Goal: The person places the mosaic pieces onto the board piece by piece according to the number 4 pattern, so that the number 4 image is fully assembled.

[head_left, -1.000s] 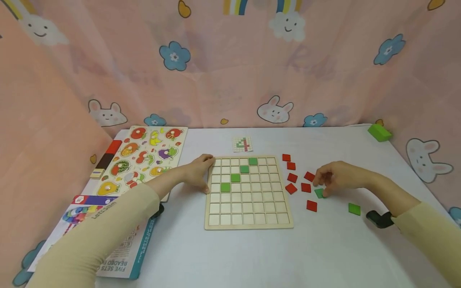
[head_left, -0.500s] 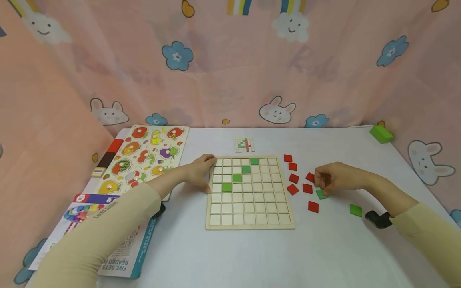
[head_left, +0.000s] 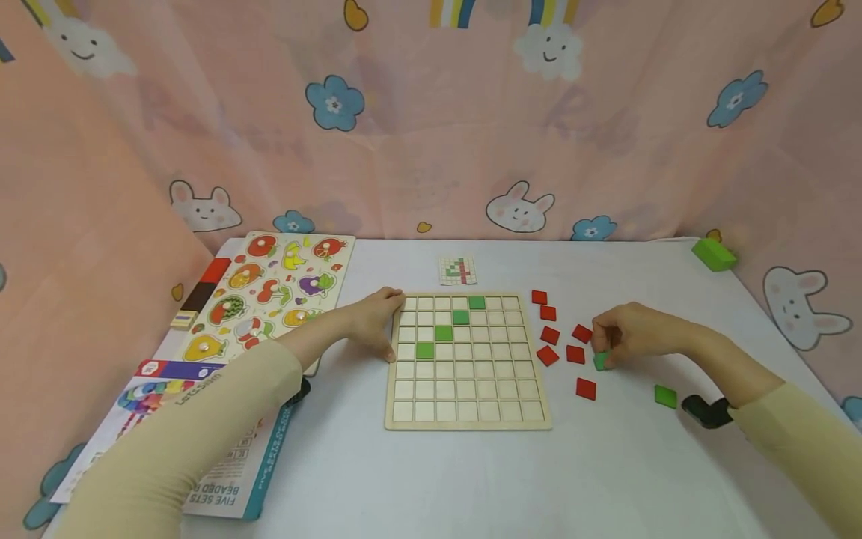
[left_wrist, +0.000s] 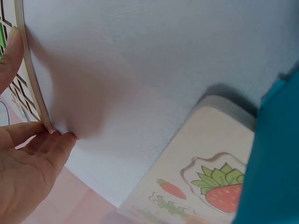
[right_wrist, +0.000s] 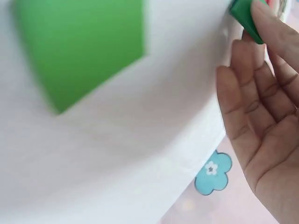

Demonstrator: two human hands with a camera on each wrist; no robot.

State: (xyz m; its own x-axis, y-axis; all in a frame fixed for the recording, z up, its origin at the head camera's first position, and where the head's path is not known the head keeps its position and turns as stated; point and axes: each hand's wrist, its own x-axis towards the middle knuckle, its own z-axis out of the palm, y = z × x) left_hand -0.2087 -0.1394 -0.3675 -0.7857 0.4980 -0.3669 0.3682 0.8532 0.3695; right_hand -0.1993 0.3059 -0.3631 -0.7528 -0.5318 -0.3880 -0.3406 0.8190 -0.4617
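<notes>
The right hand (head_left: pixel 633 329) pinches a square green tile (head_left: pixel 600 362) between thumb and fingers. The left hand (head_left: pixel 369 322), spread, touches the left edge of the grid board (head_left: pixel 466 369). From the green tile, the grid board lies at 9 o'clock, beyond red tiles (head_left: pixel 575 354).

Head view forward-down over table (head_left: pixel 438 479), left wrist view close beside board (head_left: pixel 465 390), shared with head, right wrist view close over green tile (right_wrist: pixel 86 51).

"FIVE SETS" and "BEADED" are printed, upside down, on the box (head_left: pixel 229 483) at eight o'clock; blurred lettering is borne by the left sleeve (head_left: pixel 198 404).
</notes>
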